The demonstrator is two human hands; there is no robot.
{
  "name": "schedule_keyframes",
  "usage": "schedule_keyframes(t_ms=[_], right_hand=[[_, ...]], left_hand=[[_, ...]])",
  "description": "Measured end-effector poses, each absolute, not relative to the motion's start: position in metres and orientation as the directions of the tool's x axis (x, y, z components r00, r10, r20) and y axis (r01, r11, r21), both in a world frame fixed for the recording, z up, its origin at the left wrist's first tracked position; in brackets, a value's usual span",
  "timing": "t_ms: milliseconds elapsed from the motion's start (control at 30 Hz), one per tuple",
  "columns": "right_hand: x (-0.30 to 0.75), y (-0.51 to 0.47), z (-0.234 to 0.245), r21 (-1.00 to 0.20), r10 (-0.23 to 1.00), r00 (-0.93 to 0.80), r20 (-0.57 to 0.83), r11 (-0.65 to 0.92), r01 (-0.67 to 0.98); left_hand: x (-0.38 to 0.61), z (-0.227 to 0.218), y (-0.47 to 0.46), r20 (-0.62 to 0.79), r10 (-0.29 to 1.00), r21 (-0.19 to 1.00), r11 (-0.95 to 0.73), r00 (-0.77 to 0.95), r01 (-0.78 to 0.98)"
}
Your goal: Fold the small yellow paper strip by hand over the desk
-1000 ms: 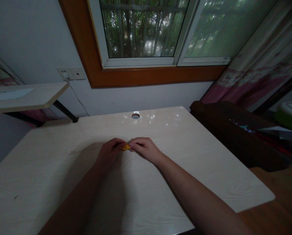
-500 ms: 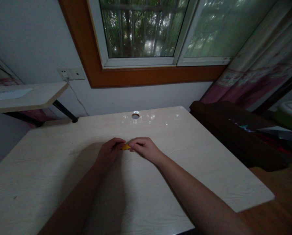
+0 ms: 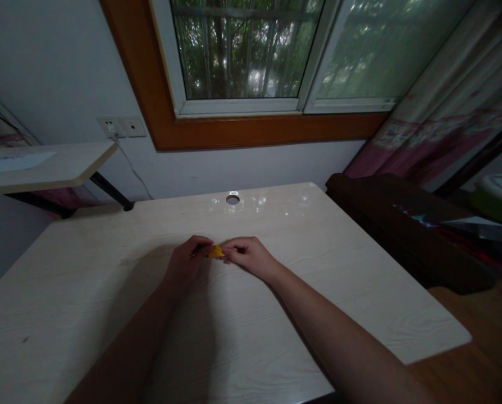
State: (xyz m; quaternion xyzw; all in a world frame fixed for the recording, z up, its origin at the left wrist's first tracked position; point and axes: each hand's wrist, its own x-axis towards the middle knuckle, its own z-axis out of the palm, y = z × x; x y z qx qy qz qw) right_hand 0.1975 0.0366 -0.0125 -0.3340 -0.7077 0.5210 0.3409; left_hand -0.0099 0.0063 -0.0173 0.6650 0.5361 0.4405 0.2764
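Note:
A small yellow-orange piece (image 3: 216, 252), perhaps folded paper, sits between my two hands just above a pale wooden desk (image 3: 108, 292). My left hand (image 3: 187, 261) is curled, with its fingertips pinched on the piece's left end. My right hand (image 3: 249, 257) is curled too, its fingertips pinched on the right end. Most of the piece is hidden by my fingers, so its shape is unclear.
A round cable hole (image 3: 233, 199) is near the desk's far edge. A second small table (image 3: 44, 168) stands at the left by a wall socket (image 3: 122, 127). Dark furniture with clutter (image 3: 423, 224) lies to the right, under a curtain. A window is ahead.
Both hands stay pinched on the yellow-orange piece and have shifted very slightly left and away from me. Nothing else has moved.

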Motion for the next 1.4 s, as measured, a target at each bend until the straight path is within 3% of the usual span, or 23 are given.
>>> schedule_keyframes(t_ms=[200, 367, 467, 767, 1400], right_hand=[[0.196, 0.038, -0.014, -0.970, 0.825, -0.553, 0.114, 0.214, 0.119], [0.194, 0.039, -0.016, -0.971, 0.862, -0.500, 0.084, 0.183, 0.151], [0.193, 0.040, -0.017, -0.983, 0.883, -0.466, 0.062, 0.133, 0.123], [0.193, 0.042, -0.024, -0.995, 0.894, -0.445, 0.047, 0.081, 0.058], [0.194, 0.044, -0.014, -0.997, 0.887, -0.459, -0.045, -0.072, -0.042]], left_hand=[[-0.008, -0.016, 0.005, 0.324, 0.945, 0.798, -0.302, 0.052, 0.522], [-0.007, -0.014, 0.006, 0.583, 0.802, 0.647, -0.553, 0.127, 0.525], [-0.007, -0.014, 0.008, 0.667, 0.729, 0.539, -0.613, 0.151, 0.578], [-0.004, -0.020, 0.010, 0.655, 0.719, 0.471, -0.629, 0.232, 0.619], [-0.006, -0.016, 0.007, 0.711, 0.662, 0.393, -0.653, 0.237, 0.647]])
